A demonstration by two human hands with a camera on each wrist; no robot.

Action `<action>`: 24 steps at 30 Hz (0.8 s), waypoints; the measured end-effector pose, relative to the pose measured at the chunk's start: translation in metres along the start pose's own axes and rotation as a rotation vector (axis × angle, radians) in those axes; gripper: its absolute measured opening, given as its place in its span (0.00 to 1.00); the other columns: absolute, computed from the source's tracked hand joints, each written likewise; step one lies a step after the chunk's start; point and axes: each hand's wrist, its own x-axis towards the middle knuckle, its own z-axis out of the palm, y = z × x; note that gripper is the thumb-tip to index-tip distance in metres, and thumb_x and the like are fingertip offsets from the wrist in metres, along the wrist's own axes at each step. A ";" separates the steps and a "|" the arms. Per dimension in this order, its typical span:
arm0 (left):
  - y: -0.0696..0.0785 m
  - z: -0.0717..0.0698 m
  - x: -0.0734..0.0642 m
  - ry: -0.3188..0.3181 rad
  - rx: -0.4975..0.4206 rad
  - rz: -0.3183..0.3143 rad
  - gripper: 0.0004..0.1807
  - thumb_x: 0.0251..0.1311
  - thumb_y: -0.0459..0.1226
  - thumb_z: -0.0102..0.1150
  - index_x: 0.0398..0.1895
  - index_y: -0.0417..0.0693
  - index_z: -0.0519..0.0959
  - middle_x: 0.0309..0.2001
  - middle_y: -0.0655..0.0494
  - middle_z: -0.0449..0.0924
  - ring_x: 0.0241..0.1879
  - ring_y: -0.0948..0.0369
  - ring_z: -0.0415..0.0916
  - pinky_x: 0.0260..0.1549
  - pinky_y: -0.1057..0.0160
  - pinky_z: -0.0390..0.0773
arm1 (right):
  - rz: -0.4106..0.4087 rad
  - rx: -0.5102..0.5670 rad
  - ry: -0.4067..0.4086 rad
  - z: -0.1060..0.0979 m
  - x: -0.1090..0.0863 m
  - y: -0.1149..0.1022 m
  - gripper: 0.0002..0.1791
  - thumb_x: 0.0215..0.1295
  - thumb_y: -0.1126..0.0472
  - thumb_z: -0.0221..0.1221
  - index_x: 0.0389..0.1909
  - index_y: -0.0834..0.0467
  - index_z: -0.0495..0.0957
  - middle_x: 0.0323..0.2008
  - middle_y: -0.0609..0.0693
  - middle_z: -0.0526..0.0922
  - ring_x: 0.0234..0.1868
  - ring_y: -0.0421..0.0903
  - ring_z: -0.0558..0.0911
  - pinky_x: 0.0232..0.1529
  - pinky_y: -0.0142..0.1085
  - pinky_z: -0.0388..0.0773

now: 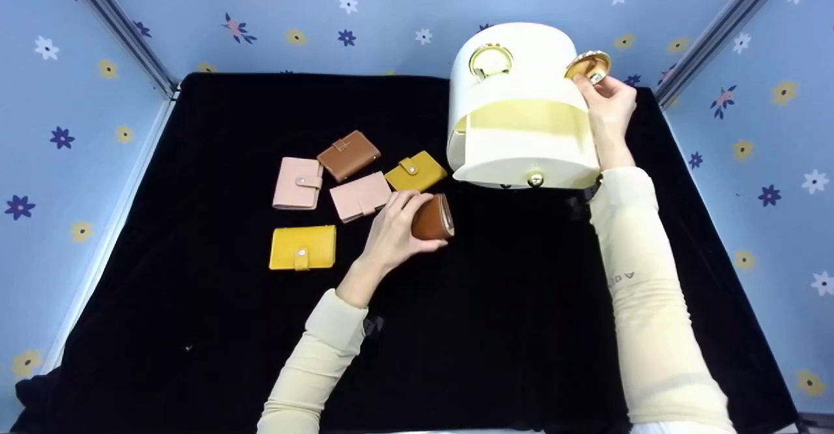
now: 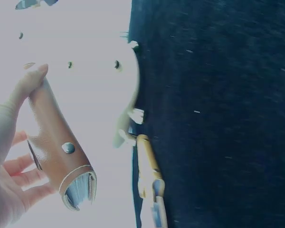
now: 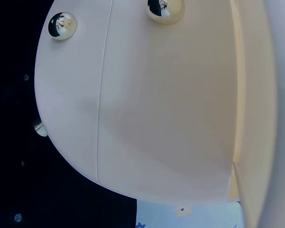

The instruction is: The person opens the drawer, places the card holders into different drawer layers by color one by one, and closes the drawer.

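My left hand [image 1: 393, 231] holds a brown card wallet [image 1: 428, 221] by its sides, thumb on one face and fingers round the other, over the black cloth. In the left wrist view the same wallet [image 2: 61, 135] is tilted, its snap button and the ends of its clear sleeves showing. At the upper right, my right hand [image 1: 611, 105] pinches the gold round ear-shaped handle [image 1: 591, 64] of a white storage box [image 1: 528, 46]. The box's upper drawer [image 1: 515, 150] stands pulled out, a gold knob [image 1: 535, 180] on its front.
Left of the box lie a yellow wallet [image 1: 319, 238], a pink wallet [image 1: 292, 189], another pink wallet [image 1: 357, 193], a brown wallet [image 1: 352, 155] and a mustard wallet [image 1: 427, 168]. Black cloth [image 1: 195, 317] covers the table, with flowered blue walls [image 1: 391, 4] around it.
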 end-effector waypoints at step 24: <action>0.054 -0.044 0.056 0.084 -0.029 0.152 0.37 0.32 0.50 0.71 0.49 0.43 0.73 0.45 0.49 0.71 0.46 0.56 0.65 0.46 0.62 0.68 | 0.012 0.026 -0.009 0.000 0.001 0.000 0.19 0.42 0.51 0.68 0.35 0.56 0.82 0.24 0.46 0.80 0.27 0.39 0.78 0.32 0.28 0.72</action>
